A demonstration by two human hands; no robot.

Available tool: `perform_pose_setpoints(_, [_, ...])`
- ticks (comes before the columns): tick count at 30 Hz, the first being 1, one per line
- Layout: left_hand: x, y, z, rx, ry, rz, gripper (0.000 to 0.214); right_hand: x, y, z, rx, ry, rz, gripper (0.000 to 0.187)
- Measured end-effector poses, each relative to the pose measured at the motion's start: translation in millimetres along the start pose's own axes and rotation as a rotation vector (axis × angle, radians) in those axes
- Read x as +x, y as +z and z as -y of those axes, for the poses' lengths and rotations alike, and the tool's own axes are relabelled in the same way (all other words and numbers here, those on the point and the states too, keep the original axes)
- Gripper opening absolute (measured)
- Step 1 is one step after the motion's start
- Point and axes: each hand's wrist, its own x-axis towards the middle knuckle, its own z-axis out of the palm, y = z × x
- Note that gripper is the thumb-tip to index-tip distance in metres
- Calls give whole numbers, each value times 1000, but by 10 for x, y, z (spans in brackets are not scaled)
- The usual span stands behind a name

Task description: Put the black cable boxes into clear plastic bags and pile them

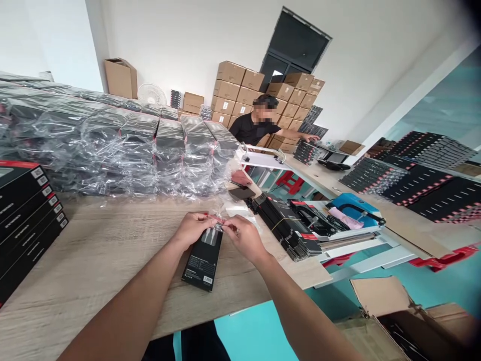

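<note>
A flat black product box (203, 261) lies on the wooden table (93, 255), its far end inside a clear plastic sleeve with a red strip. My left hand (193, 228) pinches the sleeve's top edge at the box's left corner. My right hand (246, 236) pinches the same edge at the right corner. Both hands are closed on the sleeve, side by side, fingertips almost touching.
Stacks of bagged black boxes (124, 145) line the table's far side. More black boxes (26, 215) are piled at left and a row (289, 228) at right. A person in black (259, 125) works at another table. An open carton (406, 321) stands on the floor.
</note>
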Motion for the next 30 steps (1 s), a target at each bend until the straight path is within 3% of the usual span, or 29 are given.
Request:
perform_pose_setpoints(5, [16, 30, 31, 34, 15, -5, 37, -12, 0, 22, -40, 87, -97, 17])
perform_pose_setpoints(9, [34, 37, 52, 91, 31, -15, 34, -17, 21, 82, -40, 89, -77, 13])
perform_pose_setpoints(11, [41, 23, 44, 131, 48, -16, 30, -6, 31, 81, 10, 116, -99, 7])
perform_pose_setpoints(17, [25, -31, -46, 153, 101, -30, 20, 61, 66, 41, 321, 255, -164, 15])
perform_pose_setpoints(27, [40, 5, -11, 87, 14, 1, 24, 15, 266, -35, 413, 275, -194, 26])
perform_pose_setpoints(30, [53, -7, 11, 161, 36, -39, 21, 8, 259, -37, 408, 324, -315, 29])
